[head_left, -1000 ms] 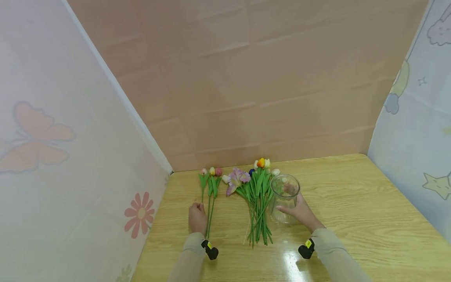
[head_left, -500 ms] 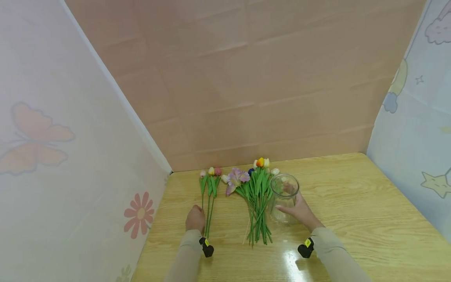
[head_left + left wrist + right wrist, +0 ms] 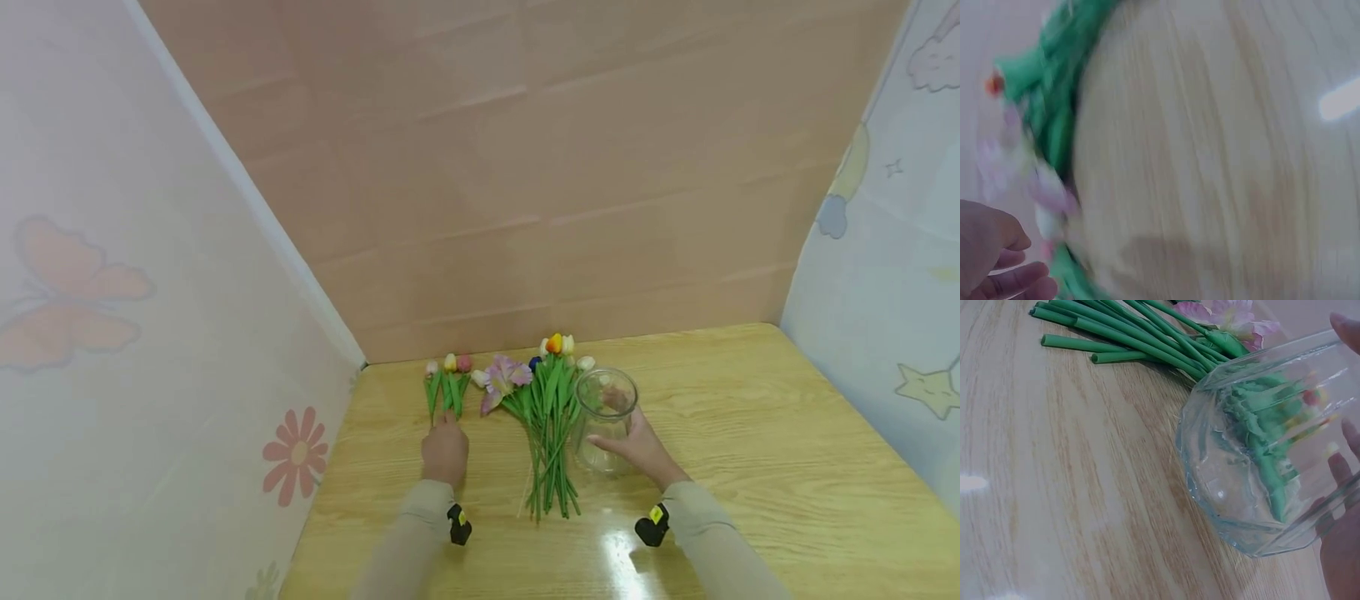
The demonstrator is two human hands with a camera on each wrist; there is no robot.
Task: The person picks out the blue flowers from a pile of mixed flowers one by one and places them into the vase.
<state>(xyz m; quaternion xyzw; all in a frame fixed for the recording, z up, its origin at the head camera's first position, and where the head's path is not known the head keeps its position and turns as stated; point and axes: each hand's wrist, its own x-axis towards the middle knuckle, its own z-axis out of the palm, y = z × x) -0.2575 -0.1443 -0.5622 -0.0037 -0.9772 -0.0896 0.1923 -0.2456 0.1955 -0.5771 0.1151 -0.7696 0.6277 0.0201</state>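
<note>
Looks like a screened-off booth: wood-grain tbl [image 3: 757, 425] btwn cartoon-print sheets [image 3: 180, 383].

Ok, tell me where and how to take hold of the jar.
Probably best to grip the jar round its body, below the rim, coming from the right. Its mouth faces up, its wall lets thumb and fingers press from opposite sides, and the bunch lies close on its left. The right hand holds it from that right side.

Tabletop [image 3: 750, 433] from high head, close wrist views
</note>
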